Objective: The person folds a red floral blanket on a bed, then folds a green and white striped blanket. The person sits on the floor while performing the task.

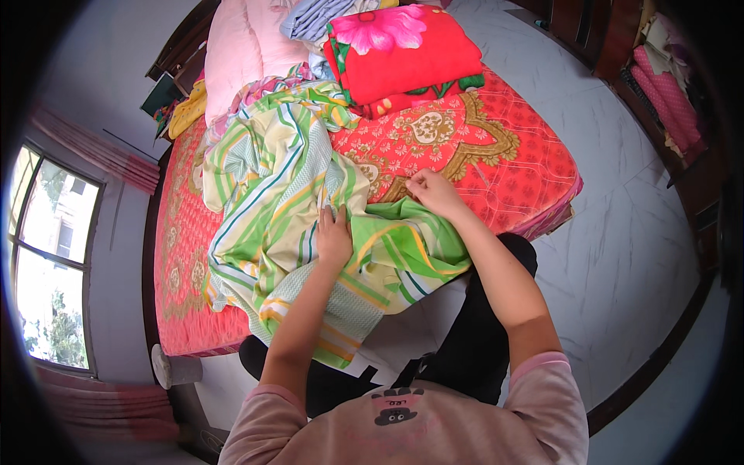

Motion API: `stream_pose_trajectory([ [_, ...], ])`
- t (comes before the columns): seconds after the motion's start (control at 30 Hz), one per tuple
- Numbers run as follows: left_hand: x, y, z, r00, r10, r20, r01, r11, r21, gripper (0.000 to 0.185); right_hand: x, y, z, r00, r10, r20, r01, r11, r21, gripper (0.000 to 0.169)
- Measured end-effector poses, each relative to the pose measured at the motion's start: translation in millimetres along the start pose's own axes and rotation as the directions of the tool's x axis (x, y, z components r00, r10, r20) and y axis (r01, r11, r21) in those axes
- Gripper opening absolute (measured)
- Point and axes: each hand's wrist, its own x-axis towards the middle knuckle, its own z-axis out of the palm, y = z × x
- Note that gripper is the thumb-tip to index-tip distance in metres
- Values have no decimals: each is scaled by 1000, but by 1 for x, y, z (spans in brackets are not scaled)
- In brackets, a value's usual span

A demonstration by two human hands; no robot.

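Observation:
A crumpled sheet with green, yellow, white and blue stripes (279, 168) lies in loose folds over the near left of the bed, its front edge hanging off. My left hand (335, 237) rests on the striped cloth, palm down, with the fingers stretched away from me and slightly apart. Just past a bunched green fold, my right hand (433, 193) is over the red patterned mattress (500, 192). Its fingers are curled in, and no cloth shows between the fingertips. The underside of that hand is hidden.
A folded red blanket with a pink flower (407, 64) sits at the far side of the bed, beside a pink quilt (244, 52) and folded blue cloth (317, 17). Open shelves hold pink dotted fabric (665, 96) on the right. A white bin (180, 369) stands by the near left bed corner.

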Motion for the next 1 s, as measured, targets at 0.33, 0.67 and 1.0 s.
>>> stream_pose_trajectory([
  [0.33,-26,9,10,982,-39,-184,-7,970,-244,55,2,-18,0,861,-116,-495,277,924,265,17],
  [0.67,-17,4,26,987,55,-153,-77,987,-141,39,1,23,-116,412,-214,-886,-144,944,-295,35],
  [1.0,60,96,-15,885,238,-400,-416,791,-449,43,38,20,-73,876,-303,-376,-86,669,-738,29],
])
